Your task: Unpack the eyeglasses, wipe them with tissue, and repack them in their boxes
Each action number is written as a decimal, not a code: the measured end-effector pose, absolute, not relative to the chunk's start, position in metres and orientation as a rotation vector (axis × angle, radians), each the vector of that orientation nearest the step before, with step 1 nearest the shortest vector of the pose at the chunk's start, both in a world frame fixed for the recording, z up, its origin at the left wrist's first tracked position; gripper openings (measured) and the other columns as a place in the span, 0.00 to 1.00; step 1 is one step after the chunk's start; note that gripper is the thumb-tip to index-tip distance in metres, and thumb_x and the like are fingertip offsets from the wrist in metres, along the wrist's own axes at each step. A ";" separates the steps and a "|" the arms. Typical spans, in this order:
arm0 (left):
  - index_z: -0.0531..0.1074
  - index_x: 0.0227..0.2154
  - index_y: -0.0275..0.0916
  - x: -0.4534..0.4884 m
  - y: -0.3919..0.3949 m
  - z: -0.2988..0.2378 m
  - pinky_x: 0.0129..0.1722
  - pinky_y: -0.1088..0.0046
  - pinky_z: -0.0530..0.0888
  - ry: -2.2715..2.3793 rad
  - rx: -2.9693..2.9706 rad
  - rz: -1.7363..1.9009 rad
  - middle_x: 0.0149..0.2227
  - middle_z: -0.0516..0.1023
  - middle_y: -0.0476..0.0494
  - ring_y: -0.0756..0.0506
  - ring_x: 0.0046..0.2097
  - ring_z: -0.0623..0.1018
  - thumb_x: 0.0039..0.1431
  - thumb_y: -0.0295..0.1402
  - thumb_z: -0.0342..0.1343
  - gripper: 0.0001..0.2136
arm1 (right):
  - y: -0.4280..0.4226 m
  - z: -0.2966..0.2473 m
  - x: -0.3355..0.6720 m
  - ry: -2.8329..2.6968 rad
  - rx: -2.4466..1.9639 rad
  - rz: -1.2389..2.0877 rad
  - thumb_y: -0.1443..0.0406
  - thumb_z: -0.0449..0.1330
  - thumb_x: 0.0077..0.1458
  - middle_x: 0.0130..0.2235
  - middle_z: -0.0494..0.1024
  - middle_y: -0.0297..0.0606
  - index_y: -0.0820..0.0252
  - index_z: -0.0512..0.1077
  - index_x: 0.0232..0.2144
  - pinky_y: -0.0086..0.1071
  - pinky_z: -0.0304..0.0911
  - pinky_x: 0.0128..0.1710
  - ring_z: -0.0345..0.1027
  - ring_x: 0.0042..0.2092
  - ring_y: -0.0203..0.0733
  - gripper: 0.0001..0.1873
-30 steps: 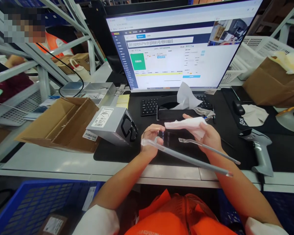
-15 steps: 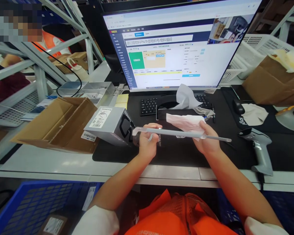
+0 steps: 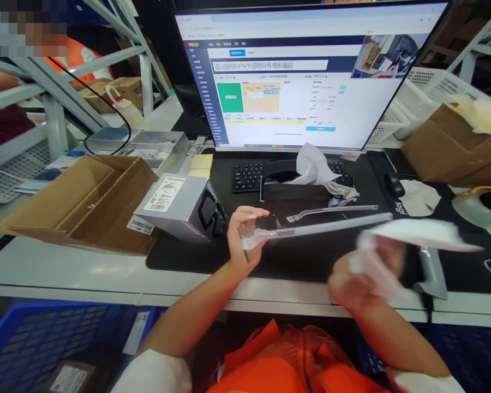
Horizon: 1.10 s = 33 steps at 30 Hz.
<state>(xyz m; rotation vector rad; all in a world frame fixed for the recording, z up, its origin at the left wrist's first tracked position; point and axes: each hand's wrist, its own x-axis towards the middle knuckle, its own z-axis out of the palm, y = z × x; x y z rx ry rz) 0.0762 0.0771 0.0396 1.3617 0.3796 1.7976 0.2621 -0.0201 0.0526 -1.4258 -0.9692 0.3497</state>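
My left hand (image 3: 240, 245) is closed around the front of a pair of clear-framed glasses (image 3: 323, 227), near the lenses. Both temple arms stretch out to the right over the black desk mat. Clear of the glasses, my right hand (image 3: 352, 281) grips a thin pale pink-white cloth (image 3: 413, 233); both are smeared by motion. Behind the glasses lies a black open case (image 3: 294, 192) with a white sheet (image 3: 311, 164) sticking up from it and a crumpled grey cloth (image 3: 344, 194) at its right end. Left of my left hand sits a grey glasses box (image 3: 175, 210).
An opened cardboard box (image 3: 82, 202) stands at left. Ahead are a keyboard (image 3: 247, 178) and a monitor (image 3: 278, 103). On the right are a mouse (image 3: 394, 184), a barcode scanner (image 3: 431, 273), a tape roll (image 3: 480, 210) and another carton (image 3: 445, 144). A blue crate (image 3: 77, 322) sits below.
My right hand has pulled the cloth off the temple arm and swung right, toward me. The glasses have tilted in my left hand, so both temple arms now show apart.
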 end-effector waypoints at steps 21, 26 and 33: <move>0.68 0.35 0.39 0.062 0.081 0.042 0.37 0.71 0.77 0.816 1.487 1.757 0.35 0.77 0.46 0.47 0.37 0.81 0.56 0.48 0.65 0.18 | 0.010 0.049 0.240 -2.090 -1.317 -0.225 0.70 0.52 0.64 0.63 0.70 0.45 0.57 0.73 0.54 0.71 0.25 0.65 0.42 0.72 0.59 0.18; 0.70 0.40 0.40 0.060 0.092 0.046 0.40 0.68 0.78 0.642 1.589 2.031 0.37 0.73 0.47 0.47 0.39 0.81 0.56 0.44 0.66 0.16 | 0.010 0.057 0.246 -1.495 -1.156 0.068 0.63 0.52 0.67 0.56 0.77 0.45 0.57 0.77 0.50 0.61 0.46 0.67 0.60 0.66 0.55 0.16; 0.70 0.40 0.42 0.067 0.092 0.053 0.40 0.68 0.78 0.505 1.494 2.124 0.38 0.72 0.48 0.47 0.38 0.80 0.55 0.43 0.67 0.17 | 0.026 0.069 0.261 -0.421 -0.904 0.570 0.58 0.58 0.65 0.49 0.80 0.43 0.64 0.75 0.49 0.44 0.65 0.61 0.73 0.55 0.45 0.17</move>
